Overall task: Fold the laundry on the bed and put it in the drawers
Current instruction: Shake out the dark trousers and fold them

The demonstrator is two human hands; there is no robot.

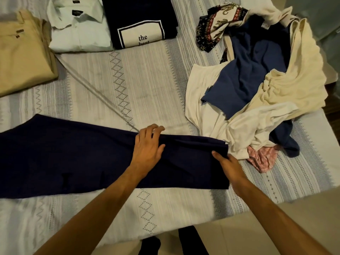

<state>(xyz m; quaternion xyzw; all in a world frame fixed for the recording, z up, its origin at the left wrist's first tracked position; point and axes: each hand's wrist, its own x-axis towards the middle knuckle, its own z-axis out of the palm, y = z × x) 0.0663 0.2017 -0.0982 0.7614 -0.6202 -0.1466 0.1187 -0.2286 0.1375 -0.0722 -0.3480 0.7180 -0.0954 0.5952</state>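
Note:
A dark navy garment (73,153) lies stretched flat across the near part of the bed (139,78), running from the left edge to the middle right. My left hand (148,144) rests flat on its upper edge, fingers straight and spread. My right hand (227,162) pinches the garment's right end, thumb on top and fingers hidden under the cloth. An unfolded heap of laundry (257,85) in white, cream, blue, pink and an elephant print lies to the right, touching the garment's right end.
Three folded pieces line the far left: tan trousers (24,52), a white collared shirt (79,26) and a dark T-shirt with a white printed panel (141,23). The bed's near edge and pale floor (239,234) show at the bottom right. No drawers are visible.

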